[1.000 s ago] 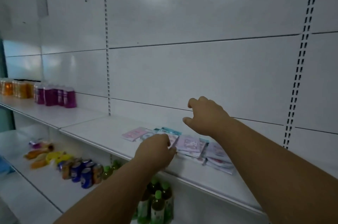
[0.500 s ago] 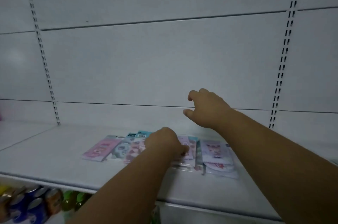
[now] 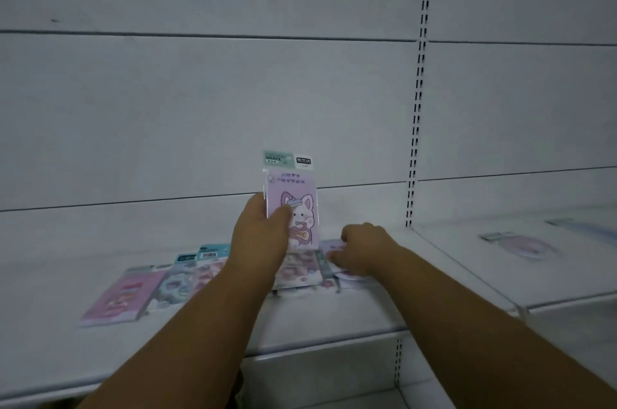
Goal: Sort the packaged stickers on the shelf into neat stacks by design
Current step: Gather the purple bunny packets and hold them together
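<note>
My left hand [image 3: 262,235] holds a lilac sticker pack [image 3: 293,198] upright above the shelf; it shows a white cartoon cat and has a teal header card. My right hand [image 3: 362,250] rests fingers-down on a pale sticker pack [image 3: 332,245] at the right end of the loose pile. A pink pack [image 3: 120,296] lies at the far left, with teal-topped packs [image 3: 197,270] overlapping beside it. More packs [image 3: 298,270] lie under my left hand, partly hidden.
The white shelf [image 3: 334,318] runs across the view with a plain white back panel. A slotted upright [image 3: 415,128] divides it from the neighbouring shelf section, where another pack [image 3: 524,246] lies blurred. A lower shelf edge shows below.
My left hand has lifted the lilac cat pack off the pile and stood it upright. My right hand has dropped from hovering onto the packs at the pile's right end.
</note>
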